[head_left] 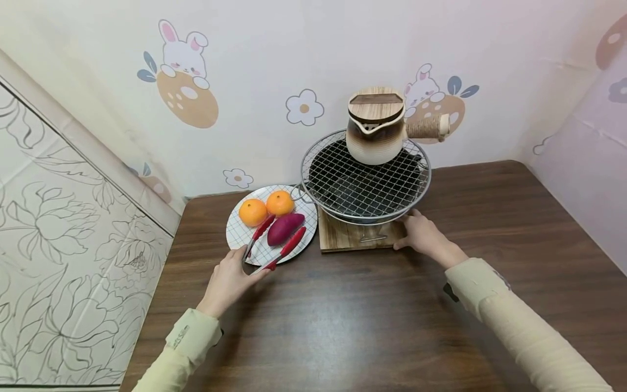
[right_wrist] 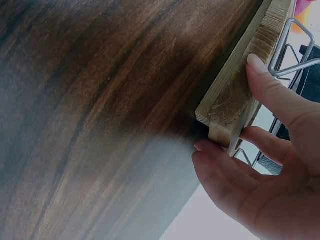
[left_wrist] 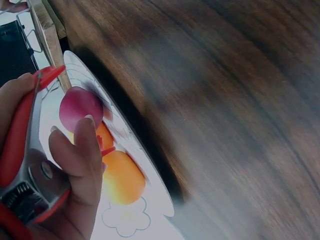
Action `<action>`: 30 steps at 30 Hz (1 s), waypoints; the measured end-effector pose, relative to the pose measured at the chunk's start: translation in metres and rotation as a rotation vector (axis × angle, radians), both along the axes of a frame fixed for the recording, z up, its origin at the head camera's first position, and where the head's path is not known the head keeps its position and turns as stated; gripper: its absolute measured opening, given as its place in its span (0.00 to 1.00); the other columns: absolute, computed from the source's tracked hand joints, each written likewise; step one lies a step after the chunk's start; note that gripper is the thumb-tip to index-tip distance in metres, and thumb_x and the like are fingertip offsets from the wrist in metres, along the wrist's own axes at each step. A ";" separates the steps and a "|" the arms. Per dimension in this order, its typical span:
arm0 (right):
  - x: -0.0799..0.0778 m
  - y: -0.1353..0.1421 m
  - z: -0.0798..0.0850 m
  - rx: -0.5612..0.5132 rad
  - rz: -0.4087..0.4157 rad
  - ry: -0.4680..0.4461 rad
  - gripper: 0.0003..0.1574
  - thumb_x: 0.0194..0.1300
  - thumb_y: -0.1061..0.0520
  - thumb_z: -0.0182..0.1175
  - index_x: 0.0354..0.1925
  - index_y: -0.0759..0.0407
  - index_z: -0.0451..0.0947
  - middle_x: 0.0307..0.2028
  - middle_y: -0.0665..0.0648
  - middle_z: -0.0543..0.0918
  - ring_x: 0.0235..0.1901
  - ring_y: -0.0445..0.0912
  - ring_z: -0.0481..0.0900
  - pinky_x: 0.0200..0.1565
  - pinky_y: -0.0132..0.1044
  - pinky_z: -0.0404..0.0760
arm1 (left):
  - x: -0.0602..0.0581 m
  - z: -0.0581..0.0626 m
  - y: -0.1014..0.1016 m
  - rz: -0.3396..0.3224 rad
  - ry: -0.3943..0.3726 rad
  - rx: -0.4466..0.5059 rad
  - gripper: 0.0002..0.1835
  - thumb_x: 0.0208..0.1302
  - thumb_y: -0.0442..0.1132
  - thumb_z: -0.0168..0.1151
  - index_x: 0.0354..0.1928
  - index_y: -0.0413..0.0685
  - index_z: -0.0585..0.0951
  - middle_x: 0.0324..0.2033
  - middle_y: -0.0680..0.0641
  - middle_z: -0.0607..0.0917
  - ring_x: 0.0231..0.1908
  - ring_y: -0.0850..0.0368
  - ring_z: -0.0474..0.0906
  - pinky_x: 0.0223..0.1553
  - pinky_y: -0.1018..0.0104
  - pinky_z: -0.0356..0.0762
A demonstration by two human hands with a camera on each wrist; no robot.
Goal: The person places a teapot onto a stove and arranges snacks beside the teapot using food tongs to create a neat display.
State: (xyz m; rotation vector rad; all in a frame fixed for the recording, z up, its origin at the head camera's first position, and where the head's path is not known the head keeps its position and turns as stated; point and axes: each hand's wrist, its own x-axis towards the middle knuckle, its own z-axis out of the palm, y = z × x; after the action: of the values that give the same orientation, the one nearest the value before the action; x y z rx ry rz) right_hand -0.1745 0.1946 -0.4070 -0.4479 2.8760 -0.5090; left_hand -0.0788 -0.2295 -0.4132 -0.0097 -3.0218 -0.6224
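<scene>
Plainly enough, both hands are occupied. The left hand [head_left: 232, 279] holds a pair of tongs [head_left: 293, 243], thumb on one arm and fingers on the other, the grip spread so that the red tips stand wide apart. Those tips lie over the plate [head_left: 234, 231], one on each side of a purple sweet potato [head_left: 286, 227]; whether either touches it, I cannot tell. Two oranges [head_left: 252, 212] sit just behind the sweet potato on the same plate, which has a pattern of crossing lines.

Meanwhile, the right hand [head_left: 425, 234] pinches the near right corner of a wooden board [head_left: 338, 237], its thumb against the front edge and its fingers bent around the side (the right wrist view shows this best). On that board, raised on metal wire legs, stands a black round stove with a wire mesh [head_left: 333, 174] across its top. The mesh's loop handle reaches over the plate's right edge.

Toward the back of the mesh rests a brown and cream pot [head_left: 374, 147], upright, with a wooden lid [head_left: 376, 103] on and a twine-wrapped handle [head_left: 426, 128] pointing right. Everything stands on a dark wooden table [head_left: 318, 316].
</scene>
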 end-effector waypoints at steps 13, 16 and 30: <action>-0.001 -0.001 0.000 0.017 0.010 0.010 0.53 0.46 0.49 0.76 0.63 0.74 0.67 0.57 0.82 0.68 0.54 0.73 0.71 0.50 0.63 0.75 | -0.005 -0.005 0.002 -0.021 -0.029 -0.015 0.41 0.53 0.59 0.69 0.62 0.37 0.73 0.53 0.36 0.82 0.52 0.39 0.80 0.54 0.44 0.76; -0.001 -0.001 0.000 0.017 0.005 0.008 0.52 0.46 0.49 0.76 0.63 0.73 0.67 0.57 0.82 0.68 0.53 0.73 0.72 0.50 0.63 0.75 | -0.006 -0.006 0.003 -0.026 -0.023 -0.009 0.40 0.53 0.58 0.70 0.61 0.39 0.74 0.51 0.37 0.83 0.50 0.40 0.81 0.53 0.44 0.76; -0.001 0.000 -0.001 0.005 -0.003 0.001 0.53 0.46 0.50 0.75 0.64 0.73 0.66 0.59 0.81 0.67 0.55 0.73 0.71 0.51 0.64 0.74 | -0.006 -0.009 0.001 -0.031 -0.021 -0.003 0.39 0.53 0.57 0.70 0.60 0.38 0.75 0.51 0.36 0.83 0.51 0.40 0.81 0.54 0.43 0.76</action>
State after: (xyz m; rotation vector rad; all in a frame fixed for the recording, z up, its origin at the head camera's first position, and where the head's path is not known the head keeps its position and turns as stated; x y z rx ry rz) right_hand -0.1754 0.1949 -0.4081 -0.4426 2.8787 -0.5020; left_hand -0.0848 -0.2282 -0.4226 -0.0508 -3.0481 -0.6237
